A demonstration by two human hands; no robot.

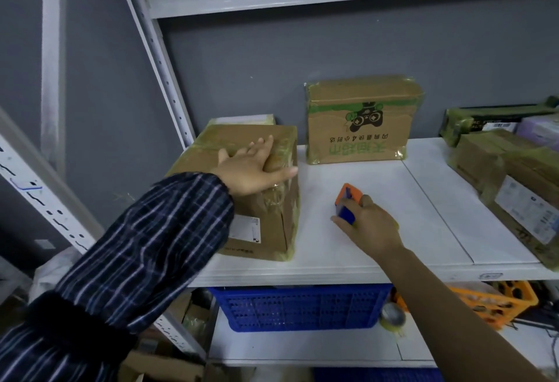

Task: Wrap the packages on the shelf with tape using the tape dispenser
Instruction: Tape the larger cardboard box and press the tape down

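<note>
Upside-down green Chinese print, numeral 4, on rear box [360, 127]; other labels unreadable

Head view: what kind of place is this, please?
Probably a parcel storeroom or packing area: metal shelving, taped cardboard packages with shipping labels, plastic crates below, and a tape dispenser in the right hand.

At left centre of the frame, the left hand [252, 171] lies spread flat on a taped cardboard box [257, 200]. Lower centre, the right hand [370, 224] grips an orange-and-blue tape dispenser [348, 203] on the white shelf [393, 200].
</note>
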